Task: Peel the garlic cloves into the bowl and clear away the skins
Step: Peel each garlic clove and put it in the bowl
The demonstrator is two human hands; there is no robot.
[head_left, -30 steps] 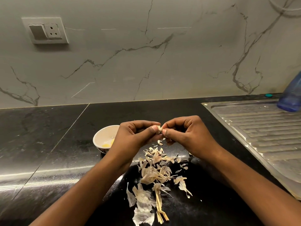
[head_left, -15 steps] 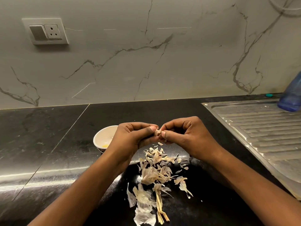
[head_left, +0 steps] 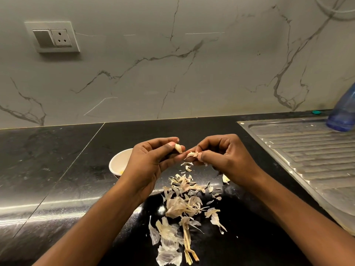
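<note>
Holding, left hand: I see the left hand [head_left: 148, 166] just right of the bowl [head_left: 119, 164], raised above the tabletop [head_left: 57, 169]. Its fingers [head_left: 167, 148] are curled and pinch a garlic clove [head_left: 178, 148] between thumb and forefinger, with the pale tip of the clove poking out to the right.
Right hand: further right of the bowl, the right hand [head_left: 226, 160] hangs level with the left one. Its fingers [head_left: 207, 155] are curled and pinch a strip of skin [head_left: 192, 154] between thumb and forefinger.
Clove and strip: the strip's free end reaches toward the clove. From my feed I cannot tell whether the two touch.
Bowl: small, pale and upright on the tabletop, its right side hidden behind the left hand. A bit of yellow shows at the bottom, too small for me to name.
Skins: a loose pile of skins [head_left: 182, 204] lies on the tabletop to the right of the bowl and nearer to me, between the two wrists. A few flakes sit just under the pinched strip.
Spare clove: one more clove [head_left: 226, 178] lies on the tabletop well right of the bowl, just beside the right wrist and partly hidden by it.
Drainboard: a ribbed steel drainboard [head_left: 307, 160] runs far right of the bowl, with a blue bottle [head_left: 343, 112] on its far corner, cut off by the frame edge.
Wall: a veined marble wall [head_left: 172, 73] rises behind the bowl, with a socket plate [head_left: 52, 37] high up to its left.
</note>
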